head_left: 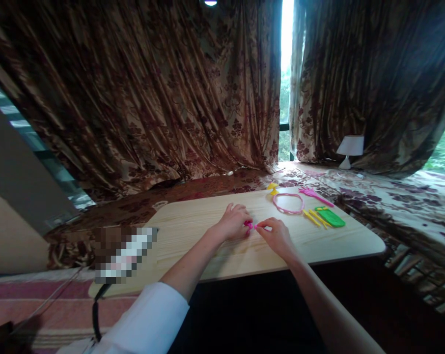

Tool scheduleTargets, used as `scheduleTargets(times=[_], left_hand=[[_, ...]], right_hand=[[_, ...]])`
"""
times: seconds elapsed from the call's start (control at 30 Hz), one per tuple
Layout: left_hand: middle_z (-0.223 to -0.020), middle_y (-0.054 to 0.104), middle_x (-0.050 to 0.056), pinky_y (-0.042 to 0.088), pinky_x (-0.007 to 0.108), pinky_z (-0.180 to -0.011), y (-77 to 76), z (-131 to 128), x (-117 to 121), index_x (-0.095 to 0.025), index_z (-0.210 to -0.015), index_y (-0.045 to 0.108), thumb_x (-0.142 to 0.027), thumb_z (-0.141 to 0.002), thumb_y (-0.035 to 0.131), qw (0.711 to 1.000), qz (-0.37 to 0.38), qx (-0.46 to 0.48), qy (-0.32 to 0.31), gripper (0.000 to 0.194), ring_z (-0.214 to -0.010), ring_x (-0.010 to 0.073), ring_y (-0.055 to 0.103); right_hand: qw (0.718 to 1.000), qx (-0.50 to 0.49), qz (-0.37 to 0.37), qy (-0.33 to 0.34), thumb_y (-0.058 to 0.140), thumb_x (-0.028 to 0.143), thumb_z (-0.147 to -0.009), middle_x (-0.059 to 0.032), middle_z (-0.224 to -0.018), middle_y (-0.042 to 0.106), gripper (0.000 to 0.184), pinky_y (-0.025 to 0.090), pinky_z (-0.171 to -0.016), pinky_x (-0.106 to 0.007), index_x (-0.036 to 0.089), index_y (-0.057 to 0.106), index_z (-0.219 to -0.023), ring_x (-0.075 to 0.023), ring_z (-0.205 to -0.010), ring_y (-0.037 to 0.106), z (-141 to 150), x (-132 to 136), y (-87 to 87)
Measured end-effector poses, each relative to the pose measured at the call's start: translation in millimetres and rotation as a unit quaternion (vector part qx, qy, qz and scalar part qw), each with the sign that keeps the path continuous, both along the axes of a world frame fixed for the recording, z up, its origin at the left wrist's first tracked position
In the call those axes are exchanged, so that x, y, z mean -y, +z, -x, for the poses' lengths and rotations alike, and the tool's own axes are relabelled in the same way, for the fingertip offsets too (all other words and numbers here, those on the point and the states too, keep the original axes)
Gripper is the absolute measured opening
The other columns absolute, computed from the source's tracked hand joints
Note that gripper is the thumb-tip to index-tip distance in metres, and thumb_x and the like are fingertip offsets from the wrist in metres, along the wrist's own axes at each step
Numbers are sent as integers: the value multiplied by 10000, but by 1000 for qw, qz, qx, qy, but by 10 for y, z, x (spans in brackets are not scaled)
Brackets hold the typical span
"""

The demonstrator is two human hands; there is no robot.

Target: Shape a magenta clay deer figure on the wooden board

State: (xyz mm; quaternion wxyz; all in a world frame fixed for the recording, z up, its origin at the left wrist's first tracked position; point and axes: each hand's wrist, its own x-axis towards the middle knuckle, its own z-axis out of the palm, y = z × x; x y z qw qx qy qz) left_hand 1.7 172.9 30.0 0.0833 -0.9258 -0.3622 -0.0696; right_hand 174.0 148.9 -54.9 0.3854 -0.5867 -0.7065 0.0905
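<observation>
My left hand [237, 221] rests on the table with its fingers curled round a small bright pink piece [249, 225], too small to make out in kind. From the right, my right hand [276, 233] pinches the near end of that piece between thumb and fingertips. Part of the pink piece is hidden beneath the left fingers. Both hands are close together, low over the light wooden table [185, 231].
On the table's right side lie a pink ring [274, 201], a pink piece with finger-like prongs [314, 194], thin yellow strips [313, 218], a flat green piece [331, 217] and a yellow piece [273, 187]. A blurred-out object [128, 255] stands at the left. Behind is a white lamp [350, 146].
</observation>
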Motion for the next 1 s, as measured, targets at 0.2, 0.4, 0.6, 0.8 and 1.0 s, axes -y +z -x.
scheduleTargets(times=[0.2,0.4,0.6,0.8,1.0], left_hand=[[-1195,563,84,395,493,-948,-13,36,-4,-161,-1088,581,-329,-866,545,999,-18,-28,6,281,-1109,241,519],[-1127,593,74,394,484,-936,55,46,25,-155,-1043,597,-336,-863,546,999,-30,-23,11,261,-1065,230,539],[-858,657,44,238,484,-1008,209,55,138,-226,-808,687,-336,-833,557,999,-42,8,1,173,-984,221,533],[-815,661,44,249,475,-996,378,54,295,-222,-798,696,-350,-826,557,998,-47,28,-7,191,-917,215,550],[-810,667,35,232,503,-1013,545,51,409,-224,-813,689,-332,-823,556,998,-56,40,0,172,-905,213,560]], right_hand=[[1000,-1,12,21,504,313,-911,-69,-1141,587,230,500,-823,-380,188,579,-1089,-176,-948,594,47,-15,2],[998,-39,25,49,505,311,-911,-67,-1125,594,231,509,-803,-370,182,578,-1089,-172,-926,601,84,-1,44],[991,-103,11,84,511,317,-908,-58,-1073,613,232,514,-782,-364,162,586,-1063,-168,-891,612,89,94,194],[979,-168,-3,115,514,357,-902,-30,-918,654,250,510,-755,-350,136,621,-950,-154,-814,629,99,199,339],[972,-207,-15,112,430,408,-900,-27,-765,705,385,477,-736,-307,151,706,-823,-184,-777,637,87,305,525]])
